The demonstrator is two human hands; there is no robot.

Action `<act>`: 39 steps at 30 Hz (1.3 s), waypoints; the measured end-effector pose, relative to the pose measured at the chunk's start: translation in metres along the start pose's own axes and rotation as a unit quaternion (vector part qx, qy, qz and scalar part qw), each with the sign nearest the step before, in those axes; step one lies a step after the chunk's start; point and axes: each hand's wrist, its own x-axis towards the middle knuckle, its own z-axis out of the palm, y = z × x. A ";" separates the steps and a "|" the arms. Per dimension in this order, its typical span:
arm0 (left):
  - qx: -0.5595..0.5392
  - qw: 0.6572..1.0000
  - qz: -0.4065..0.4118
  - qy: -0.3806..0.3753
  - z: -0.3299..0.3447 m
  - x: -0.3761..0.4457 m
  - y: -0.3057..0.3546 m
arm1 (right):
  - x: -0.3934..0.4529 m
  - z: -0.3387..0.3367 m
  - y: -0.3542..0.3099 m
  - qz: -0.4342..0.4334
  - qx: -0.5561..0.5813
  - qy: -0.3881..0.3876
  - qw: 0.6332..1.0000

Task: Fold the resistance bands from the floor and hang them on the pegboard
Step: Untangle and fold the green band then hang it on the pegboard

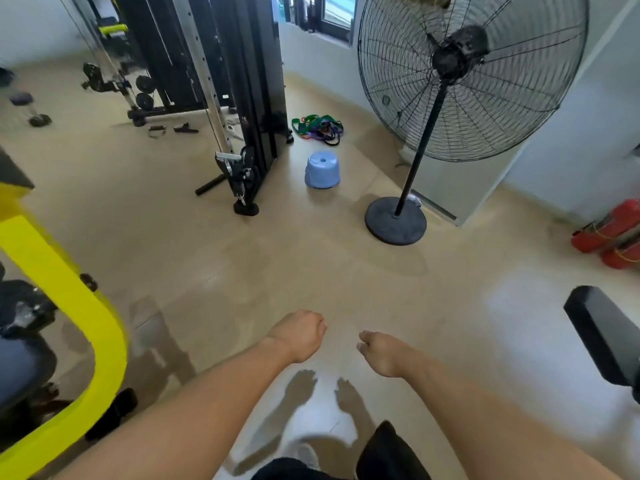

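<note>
Bands: tangled heap of green, purple and black rubber resistance bands (318, 128) on the beige floor (311, 265), far centre, beyond the pale blue plastic stool (322, 169).
Left hand (298, 336): fingers loosely curled, holding nothing.
Right hand (382, 351): fingers loosely curled, empty.
Relation: heap lies well apart, straight ahead; long axis left-right; neither hand clearly nearer.
Pegboard: not visible.
</note>
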 end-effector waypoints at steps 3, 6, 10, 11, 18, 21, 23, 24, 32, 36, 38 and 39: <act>-0.004 1.000 -0.008 -0.006 -0.029 0.053 -0.008 | 0.045 -0.045 0.000 -0.012 0.000 -0.004 1.000; -0.004 1.000 -0.028 0.005 -0.062 0.110 -0.018 | 0.094 -0.095 0.002 -0.020 -0.002 0.002 1.000; -0.010 0.997 -0.069 0.030 -0.113 0.178 -0.027 | 0.155 -0.170 0.005 -0.041 -0.019 0.007 0.999; -0.014 0.996 -0.080 0.035 -0.126 0.193 -0.029 | 0.168 -0.188 0.005 -0.041 -0.023 0.006 0.999; -0.056 0.988 -0.128 0.061 -0.212 0.293 -0.038 | 0.253 -0.291 -0.014 -0.054 -0.042 -0.010 0.998; -0.069 0.987 -0.132 0.061 -0.239 0.338 -0.058 | 0.290 -0.324 -0.029 -0.059 -0.069 -0.015 0.996; -0.078 0.987 -0.132 0.055 -0.258 0.369 -0.077 | 0.319 -0.346 -0.044 -0.055 -0.081 -0.016 0.995; -0.082 0.987 -0.131 0.052 -0.269 0.384 -0.089 | 0.335 -0.357 -0.053 -0.054 -0.085 -0.015 0.995; -0.075 0.985 -0.131 0.079 -0.375 0.485 -0.205 | 0.467 -0.439 -0.148 -0.034 -0.065 0.000 0.997; -0.101 0.981 -0.145 0.075 -0.422 0.523 -0.244 | 0.516 -0.471 -0.190 -0.021 -0.038 -0.024 0.999; -0.110 0.980 -0.154 0.061 -0.437 0.548 -0.262 | 0.541 -0.486 -0.204 -0.016 -0.022 -0.031 0.999; -0.113 0.980 -0.149 0.061 -0.445 0.562 -0.270 | 0.554 -0.494 -0.209 -0.012 -0.018 -0.032 0.999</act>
